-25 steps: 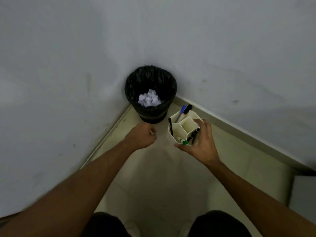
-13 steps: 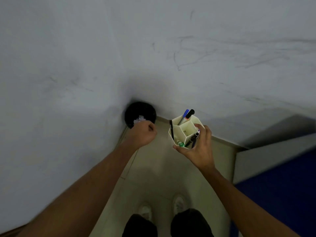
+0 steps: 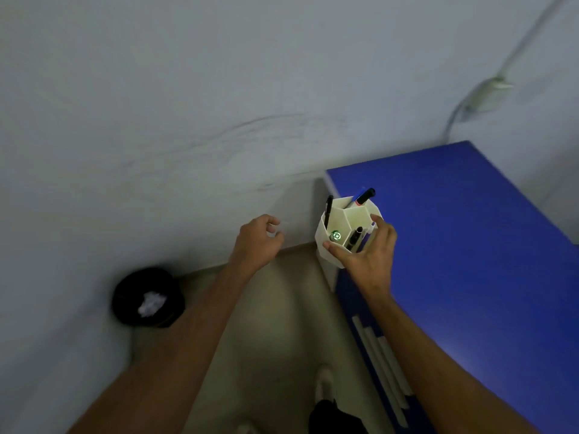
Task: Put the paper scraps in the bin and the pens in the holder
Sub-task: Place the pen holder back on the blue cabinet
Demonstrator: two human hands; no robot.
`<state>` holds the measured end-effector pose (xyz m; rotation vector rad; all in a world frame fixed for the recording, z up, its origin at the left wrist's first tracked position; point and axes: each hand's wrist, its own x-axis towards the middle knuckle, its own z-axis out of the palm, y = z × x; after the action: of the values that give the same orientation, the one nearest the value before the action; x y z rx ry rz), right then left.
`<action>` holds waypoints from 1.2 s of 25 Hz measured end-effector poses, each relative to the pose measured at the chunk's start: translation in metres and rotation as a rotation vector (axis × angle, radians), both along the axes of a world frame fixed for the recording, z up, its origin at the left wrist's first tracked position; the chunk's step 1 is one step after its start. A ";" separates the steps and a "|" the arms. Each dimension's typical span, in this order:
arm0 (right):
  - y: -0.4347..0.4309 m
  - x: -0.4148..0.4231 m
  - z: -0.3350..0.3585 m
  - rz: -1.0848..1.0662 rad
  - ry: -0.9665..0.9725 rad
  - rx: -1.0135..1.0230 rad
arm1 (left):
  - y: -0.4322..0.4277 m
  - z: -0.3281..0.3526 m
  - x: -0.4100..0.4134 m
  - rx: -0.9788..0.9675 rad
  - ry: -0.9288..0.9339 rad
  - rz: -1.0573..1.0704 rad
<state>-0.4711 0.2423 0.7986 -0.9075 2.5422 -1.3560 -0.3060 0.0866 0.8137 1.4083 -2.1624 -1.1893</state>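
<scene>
One white honeycomb pen holder (image 3: 320, 239), holding pens (image 3: 365, 196), is gripped by the right hand (image 3: 369, 252) beside a blue desk (image 3: 470, 230); left hand (image 3: 257, 242) loosely curled, holding nothing.

blue desk top (image 3: 463, 233) bare, wall (image 3: 188, 120) close left

Plain office-like room corner: blue desk (image 3: 454, 230), bin (image 3: 125, 308), bare walls (image 3: 188, 89)

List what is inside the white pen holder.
A thin black pen, green-capped marker, black marker and two markers at the back stand in the pen holder. Its walls hide their lower ends; the right hand covers its near-right side.
</scene>
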 end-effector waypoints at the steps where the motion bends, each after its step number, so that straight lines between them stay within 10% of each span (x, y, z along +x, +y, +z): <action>1: 0.010 -0.024 0.001 -0.056 0.003 0.002 | 0.005 0.006 -0.027 -0.004 0.015 -0.041; 14: 0.059 -0.238 -0.043 -0.641 -0.247 0.078 | 0.065 0.008 -0.262 -0.047 -0.036 -0.310; 30: 0.038 -0.240 -0.040 -0.593 -0.323 0.102 | 0.074 0.007 -0.284 -0.080 -0.110 -0.272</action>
<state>-0.7111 0.2805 0.7588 0.1068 2.6757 -1.3359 -0.5898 0.1609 0.8204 1.2007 -2.5116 -1.1206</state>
